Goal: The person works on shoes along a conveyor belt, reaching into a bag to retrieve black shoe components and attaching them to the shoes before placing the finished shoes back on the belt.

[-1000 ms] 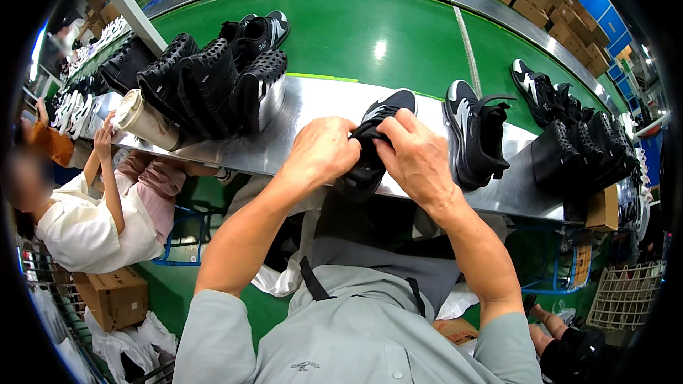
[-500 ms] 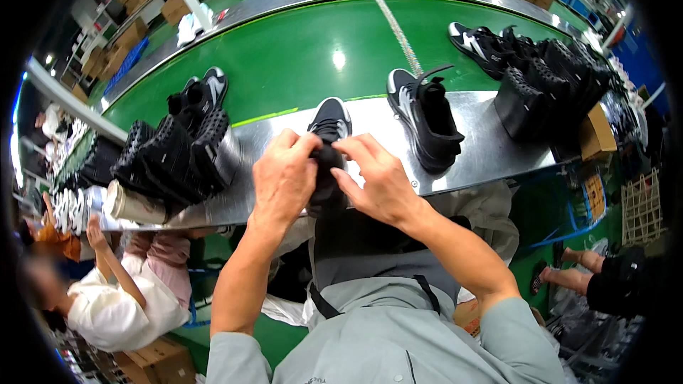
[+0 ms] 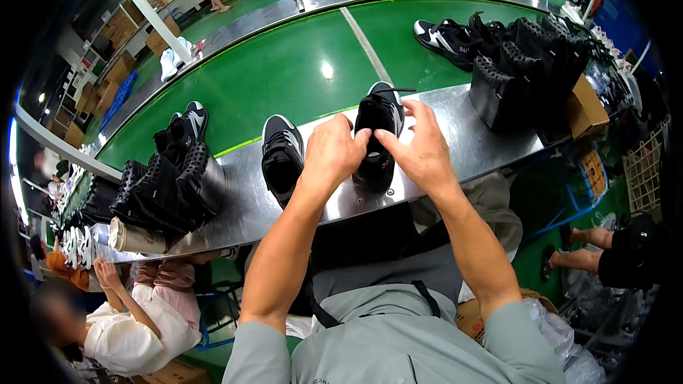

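A black sneaker [image 3: 374,170] with white trim stands on the metal ledge in front of me, its toe pointing away and a lace end sticking out to the right. My left hand [image 3: 331,151] is closed on its left side, the thumb at the collar and the other fingers partly hidden. From the right, my right hand [image 3: 425,151] grips it with the thumb at the opening and the fingers along the outer side. Left of my hands, a similar sneaker [image 3: 280,161] sits untouched on the ledge.
The steel ledge [image 3: 245,192] borders a green belt [image 3: 284,57]. Black sneakers and upright black sole-like pieces [image 3: 198,183] are grouped at left, with more pieces [image 3: 491,92] at right. A tan cup-like container [image 3: 135,236] stands near a seated person [image 3: 142,313]. A cardboard box [image 3: 587,107] is at right.
Both hands have left the left sneaker and moved right onto the other one. That sneaker now stands more upright between them, and the view has shifted.
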The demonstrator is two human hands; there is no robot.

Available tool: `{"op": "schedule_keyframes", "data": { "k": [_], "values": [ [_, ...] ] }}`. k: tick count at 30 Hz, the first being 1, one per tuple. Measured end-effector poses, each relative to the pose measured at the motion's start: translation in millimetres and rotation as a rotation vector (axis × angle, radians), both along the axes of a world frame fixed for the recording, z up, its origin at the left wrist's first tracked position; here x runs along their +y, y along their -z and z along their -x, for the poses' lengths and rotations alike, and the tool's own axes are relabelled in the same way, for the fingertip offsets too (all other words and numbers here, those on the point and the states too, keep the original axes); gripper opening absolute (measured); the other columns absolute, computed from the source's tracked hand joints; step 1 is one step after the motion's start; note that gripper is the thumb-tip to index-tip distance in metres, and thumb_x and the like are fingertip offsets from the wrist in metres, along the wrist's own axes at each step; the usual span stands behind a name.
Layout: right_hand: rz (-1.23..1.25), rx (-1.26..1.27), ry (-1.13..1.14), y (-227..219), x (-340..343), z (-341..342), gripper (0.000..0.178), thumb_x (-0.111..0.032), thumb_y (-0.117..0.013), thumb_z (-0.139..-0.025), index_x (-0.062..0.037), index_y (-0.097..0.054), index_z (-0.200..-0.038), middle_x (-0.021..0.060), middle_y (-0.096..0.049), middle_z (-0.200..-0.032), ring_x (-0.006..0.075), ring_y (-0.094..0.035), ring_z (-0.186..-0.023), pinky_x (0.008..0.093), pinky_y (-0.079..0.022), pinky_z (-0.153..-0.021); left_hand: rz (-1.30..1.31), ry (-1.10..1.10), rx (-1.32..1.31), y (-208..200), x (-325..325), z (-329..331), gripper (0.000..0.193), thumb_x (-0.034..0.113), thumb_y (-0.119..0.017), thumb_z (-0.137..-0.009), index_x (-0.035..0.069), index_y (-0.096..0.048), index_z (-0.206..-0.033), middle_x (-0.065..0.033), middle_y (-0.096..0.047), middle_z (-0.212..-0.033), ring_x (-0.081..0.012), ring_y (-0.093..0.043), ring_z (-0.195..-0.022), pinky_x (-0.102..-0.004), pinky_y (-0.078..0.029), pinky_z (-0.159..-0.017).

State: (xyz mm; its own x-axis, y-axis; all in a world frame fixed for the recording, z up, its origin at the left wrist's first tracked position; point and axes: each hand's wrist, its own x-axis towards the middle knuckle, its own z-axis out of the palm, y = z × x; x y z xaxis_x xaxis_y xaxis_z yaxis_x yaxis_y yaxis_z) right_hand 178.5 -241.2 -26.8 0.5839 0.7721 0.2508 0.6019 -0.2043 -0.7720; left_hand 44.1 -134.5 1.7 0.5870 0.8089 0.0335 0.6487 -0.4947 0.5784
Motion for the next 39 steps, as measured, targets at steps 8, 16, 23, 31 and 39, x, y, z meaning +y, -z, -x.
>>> {"op": "schedule_keyframes", "data": {
  "k": [8, 16, 23, 31, 39],
  "values": [
    [-0.356, -0.421, -0.429, 11, 28, -42, 0.022, -0.005, -0.067, -0.072, -0.0069, -0.064, -0.093, 0.0099, -0.065, -0.098, 0.0347, -0.057, -0.1, 0.0431, -0.047, -0.091, -0.108, -0.063, -0.025, 20, 20, -10, 0.026, 0.016, -0.072, -0.087, -0.003, -0.064, -0.102, -0.0232, -0.071, -0.086, -0.0332, -0.072, -0.077, -0.0419, -0.057, -0.073],
    [-0.383, -0.363, -0.12, 11, 0, -14, 0.043, -0.014, -0.075, -0.077, -0.0039, -0.06, -0.116, 0.0133, -0.06, -0.112, 0.0348, -0.057, -0.108, 0.0465, -0.047, -0.096, -0.37, 0.133, -0.051, -15, -22, -3, 0.044, 0.01, -0.081, -0.076, 0.007, -0.062, -0.116, -0.0152, -0.064, -0.108, -0.0357, -0.064, -0.102, -0.0443, -0.054, -0.086],
    [-0.159, 0.545, 0.128, 37, -3, 23, 0.033, -0.018, -0.076, -0.083, -0.0007, -0.053, -0.098, 0.0158, -0.064, -0.068, 0.0344, -0.067, -0.065, 0.0434, -0.053, -0.065, -0.855, 0.63, 0.027, -16, -1, -16, 0.012, 0.007, -0.074, -0.073, 0.01, -0.074, -0.085, -0.0036, -0.062, -0.097, -0.0252, -0.058, -0.093, -0.0363, -0.053, -0.079],
    [-0.315, 0.514, 0.136, 41, 9, 69, 0.031, -0.016, -0.075, -0.083, 0.0013, -0.053, -0.096, 0.0179, -0.06, -0.085, 0.034, -0.062, -0.075, 0.0455, -0.051, -0.072, -0.931, 0.676, 0.12, -35, 3, 2, 0.01, 0.013, -0.072, -0.076, 0.009, -0.07, -0.085, -0.0054, -0.062, -0.097, -0.0264, -0.059, -0.093, -0.0401, -0.049, -0.086],
    [-0.35, 0.54, 0.189, 50, 12, 72, 0.027, -0.015, -0.072, -0.085, 0.0006, -0.054, -0.097, 0.0159, -0.061, -0.085, 0.0302, -0.062, -0.075, 0.0431, -0.053, -0.071, -0.43, 0.014, 0.179, -4, -31, -5, 0.04, 0.038, -0.072, -0.089, -0.002, -0.075, -0.09, -0.0213, -0.072, -0.086, -0.0403, -0.066, -0.086, -0.0492, -0.05, -0.08]
  ]
}}
